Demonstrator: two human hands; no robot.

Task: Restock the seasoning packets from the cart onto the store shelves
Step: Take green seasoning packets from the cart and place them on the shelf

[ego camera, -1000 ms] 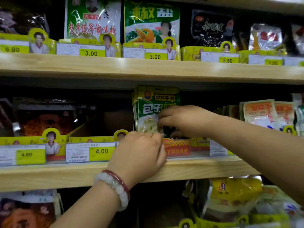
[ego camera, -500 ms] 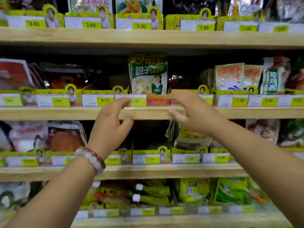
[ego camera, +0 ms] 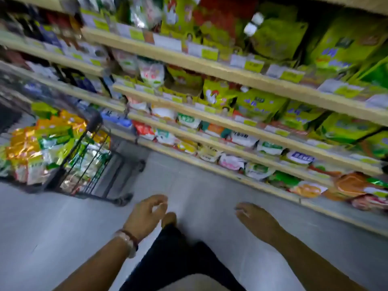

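Both hands, left hand (ego camera: 147, 215) and right hand (ego camera: 255, 220), have left the shelf and hang empty, fingers relaxed, low in frame. Seasoning packets (ego camera: 39, 141) fill the cart (ego camera: 88, 148) at left, so another pickup looks next.

Both hands hang low over the floor (ego camera: 205, 185), holding nothing. The cart (ego camera: 84, 156) stands well to the left of and beyond the fingers (ego camera: 156, 206) of the left hand (ego camera: 144, 217), with seasoning packets (ego camera: 42, 143) heaped in it. The store shelves (ego camera: 231, 122) run beyond and to the right of the right hand (ego camera: 256, 221), with bags on each level.
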